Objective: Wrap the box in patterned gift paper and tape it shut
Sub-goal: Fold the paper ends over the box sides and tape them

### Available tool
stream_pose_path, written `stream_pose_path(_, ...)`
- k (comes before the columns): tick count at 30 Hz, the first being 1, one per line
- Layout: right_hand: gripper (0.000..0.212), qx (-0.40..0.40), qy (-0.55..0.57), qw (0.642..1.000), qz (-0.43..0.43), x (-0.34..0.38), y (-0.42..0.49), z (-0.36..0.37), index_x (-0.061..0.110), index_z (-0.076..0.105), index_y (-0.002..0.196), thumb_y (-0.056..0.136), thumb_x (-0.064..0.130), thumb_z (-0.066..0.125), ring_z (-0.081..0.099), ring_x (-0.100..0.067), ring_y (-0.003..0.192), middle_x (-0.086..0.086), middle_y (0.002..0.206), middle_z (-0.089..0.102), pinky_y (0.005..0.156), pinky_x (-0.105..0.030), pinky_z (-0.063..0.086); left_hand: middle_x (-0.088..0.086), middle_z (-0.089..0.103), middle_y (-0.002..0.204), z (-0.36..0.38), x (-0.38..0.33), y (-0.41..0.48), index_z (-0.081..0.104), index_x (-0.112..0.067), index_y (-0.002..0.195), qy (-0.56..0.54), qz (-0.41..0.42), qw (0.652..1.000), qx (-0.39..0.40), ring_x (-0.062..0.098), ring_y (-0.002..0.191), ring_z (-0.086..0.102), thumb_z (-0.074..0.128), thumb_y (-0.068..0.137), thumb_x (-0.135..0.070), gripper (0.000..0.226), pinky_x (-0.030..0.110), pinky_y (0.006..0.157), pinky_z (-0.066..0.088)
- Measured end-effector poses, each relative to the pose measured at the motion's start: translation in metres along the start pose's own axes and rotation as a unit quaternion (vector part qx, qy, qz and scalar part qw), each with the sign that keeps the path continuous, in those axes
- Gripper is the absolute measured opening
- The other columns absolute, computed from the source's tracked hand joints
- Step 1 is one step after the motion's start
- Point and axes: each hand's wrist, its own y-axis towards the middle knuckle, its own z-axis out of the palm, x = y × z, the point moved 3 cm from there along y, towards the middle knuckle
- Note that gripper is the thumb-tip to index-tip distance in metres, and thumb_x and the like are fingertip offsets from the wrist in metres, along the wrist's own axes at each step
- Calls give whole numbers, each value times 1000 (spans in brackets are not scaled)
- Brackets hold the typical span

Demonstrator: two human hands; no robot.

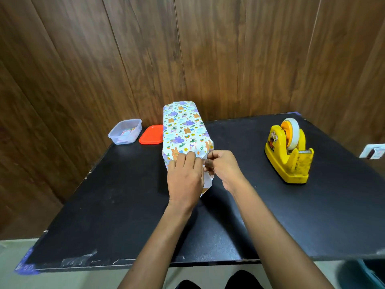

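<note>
A wall of dark wood panels [229,49] stands behind the far edge of the black desk [291,215]. The near edge of the desk is chipped, and its near left corner carries blue tape. The wrapped box [183,140] lies in the middle of the desk, its long side running from the far edge toward the person. The gift paper [179,122] covers it fully, so the box itself cannot be seen. Its near end is mostly hidden behind the hands, and only a white flap shows there.

A yellow tape dispenser [288,157] stands toward the right edge, well apart from the box. The left hand [184,178] lies flat over the near end, its fingers pressing the paper on top. The right hand [224,167] pinches the paper's edge with curled fingers. Whether it also holds tape I cannot tell.

At the far left corner sits a clear container [125,132], its contents unclear, with a red lid [151,134] just beside it.
</note>
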Motion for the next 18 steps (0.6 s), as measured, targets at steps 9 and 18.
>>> stream_pose_path(9,10,-58,95,994,-1,-1,-1,5,-12,62,82,83,-10,53,51,-17,60,-15,76,58,47,-18,45,5,48,64,6,-3,-6,45,-12,65,-6,19,1000,-10,22,68,31,60,71,0,20,31,58,19)
stream_pose_path(18,17,-35,196,979,45,1,-11,3,-3,62,78,85,-8,47,52,-15,58,-15,79,57,47,-17,48,6,54,66,1,-9,-1,51,-11,60,-7,37,999,-35,22,69,32,36,80,-8,26,31,59,22)
